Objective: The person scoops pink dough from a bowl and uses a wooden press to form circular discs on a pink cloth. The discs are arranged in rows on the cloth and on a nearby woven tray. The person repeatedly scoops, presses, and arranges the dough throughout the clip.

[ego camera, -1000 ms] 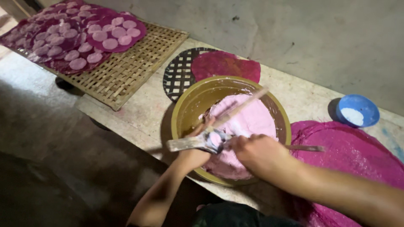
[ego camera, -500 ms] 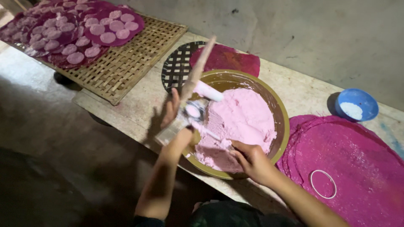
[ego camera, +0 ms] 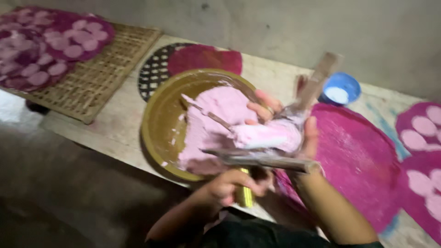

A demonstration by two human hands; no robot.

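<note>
A bowl (ego camera: 161, 124) sits on the counter (ego camera: 115, 133), a woven tray (ego camera: 92, 82) to its left, a small dish (ego camera: 342, 87) behind right.

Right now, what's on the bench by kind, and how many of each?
Bowls: 2, the big yellow-brown bowl and the small blue bowl
Woven tray: 1
Black lattice mat: 1
Magenta round cloths: at least 5, some cut off at the frame edges, e.g.
Total: at least 9

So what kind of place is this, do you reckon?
Probably a small handmade food workshop: a bowl of pink dough, pink discs drying on a woven tray, and magenta mats on a rough bench.
</note>
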